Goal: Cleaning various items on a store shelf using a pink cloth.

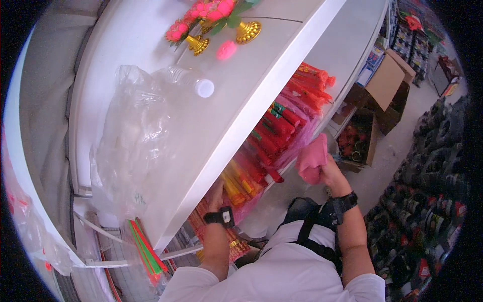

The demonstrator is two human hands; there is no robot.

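Note:
My right hand (331,172) is closed around a crumpled pink cloth (313,160), held just off the edge of the lower shelf. My left hand (216,197) reaches in under the upper shelf, beside yellow and orange plastic-wrapped bundles (236,182); its fingers are partly hidden, so I cannot tell whether it grips anything. Red wrapped bundles (271,132) of long, thin shape lie farther along the same shelf, some in pink plastic. Below my left wrist are more slim red-and-gold bundles (237,247).
On the white upper shelf (221,108) sit a clear plastic bag (133,126), a plastic bottle with a white cap (204,88) and pink flowers on gold stands (248,32). Open cardboard boxes (385,83) stand beyond my right hand. Dark packaged goods (417,211) fill the right side.

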